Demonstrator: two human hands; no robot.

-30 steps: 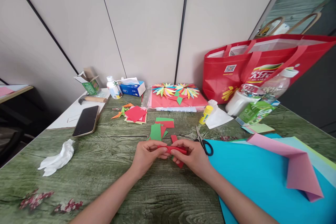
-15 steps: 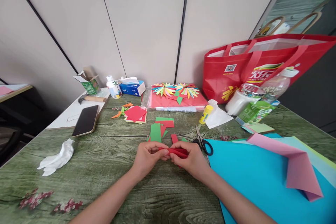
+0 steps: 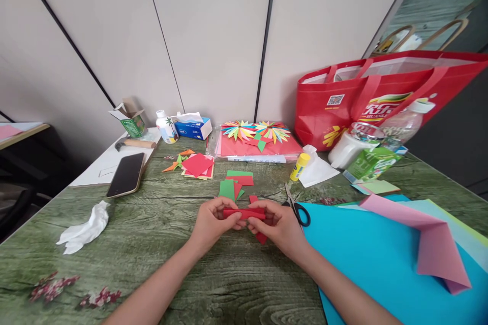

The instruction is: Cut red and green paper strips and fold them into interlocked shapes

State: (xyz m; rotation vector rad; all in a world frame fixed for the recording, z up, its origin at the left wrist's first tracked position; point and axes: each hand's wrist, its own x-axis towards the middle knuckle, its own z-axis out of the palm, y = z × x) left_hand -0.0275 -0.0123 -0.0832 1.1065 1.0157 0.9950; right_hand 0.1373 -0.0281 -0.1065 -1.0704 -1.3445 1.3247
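Note:
A narrow folded strip of red paper (image 3: 246,213) stretches between my two hands above the table. My left hand (image 3: 214,221) pinches its left end between thumb and fingers. The right end is pinched the same way by my right hand (image 3: 280,223). Under my right fingers another red paper piece (image 3: 261,237) shows in part. Just beyond the hands lie green paper pieces (image 3: 227,189) overlapping red ones, with a green and red pair (image 3: 240,178) behind. Scissors with black handles (image 3: 297,206) rest to the right of my right hand.
Large blue sheets (image 3: 358,244) and a folded pink paper (image 3: 434,238) cover the right side. A yellow glue stick (image 3: 300,167), red squares (image 3: 197,164) and paper stars (image 3: 239,131) lie farther back. At left are a phone (image 3: 125,175) and crumpled tissue (image 3: 84,227). A red bag (image 3: 324,106) stands behind.
The red strip now lies straighter and flatter between my fingers, more of its face showing. Both hands have shifted slightly and my fingers have spread along it.

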